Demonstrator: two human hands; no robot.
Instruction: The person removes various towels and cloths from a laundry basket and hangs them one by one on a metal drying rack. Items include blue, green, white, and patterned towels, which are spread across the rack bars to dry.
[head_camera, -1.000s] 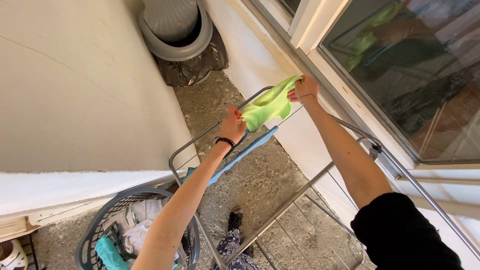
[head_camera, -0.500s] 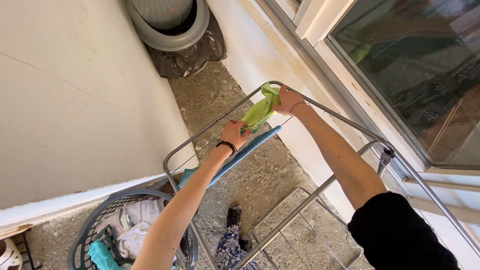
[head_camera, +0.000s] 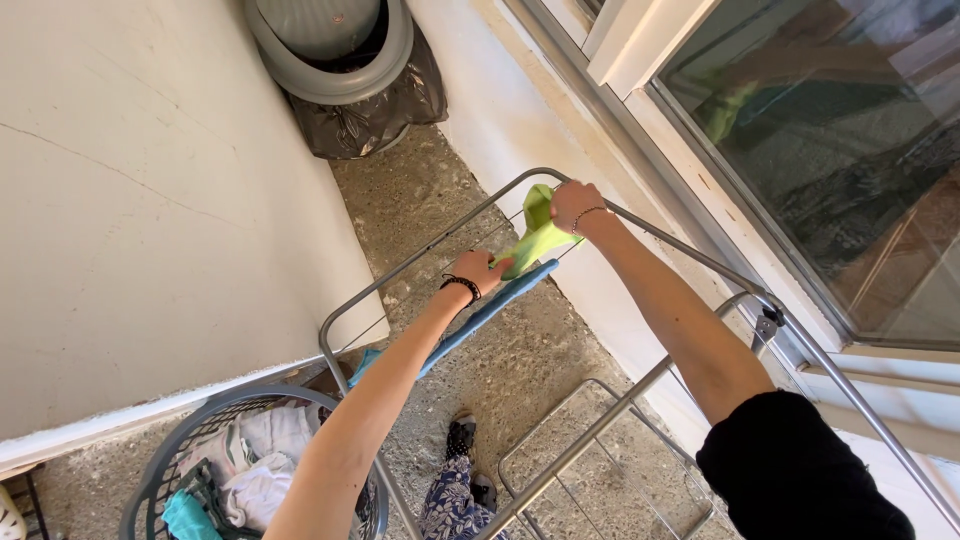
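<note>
I find the green cloth (head_camera: 535, 232) stretched between both hands over the far end of the drying rack (head_camera: 640, 390). The right hand (head_camera: 574, 205) is closed on the cloth's upper edge, at or just beside the rack's outer rail; the left hand (head_camera: 480, 270) is closed on its lower corner, nearer the middle of the rack. Both grips look like narrow pinches of thumb against fingers, though the fingertips themselves are mostly hidden by the fabric and the backs of the hands.

The cloth sags and folds between the two holds, so I judge it soft, thin and light, with no stiffness of its own. It will take whatever shape the lines give it. I cannot tell from here whether it is damp; if it is, it would cling to itself and hang a little heavier. It does not look fragile or slippery. The sensible holds are the two corners or the opposite edges, as now, so that it spreads flat instead of bunching.

A blue cloth (head_camera: 470, 320) lies draped along a line just beside the left hand, touching or very near the green one at its lower end. A grey laundry basket (head_camera: 150, 490) with more clothes stands on the floor at the near left. A grey bin (head_camera: 335, 50) with a dark bag sits in the far corner against the wall (head_camera: 150, 200), and a window (head_camera: 820, 150) runs along the right.
</note>
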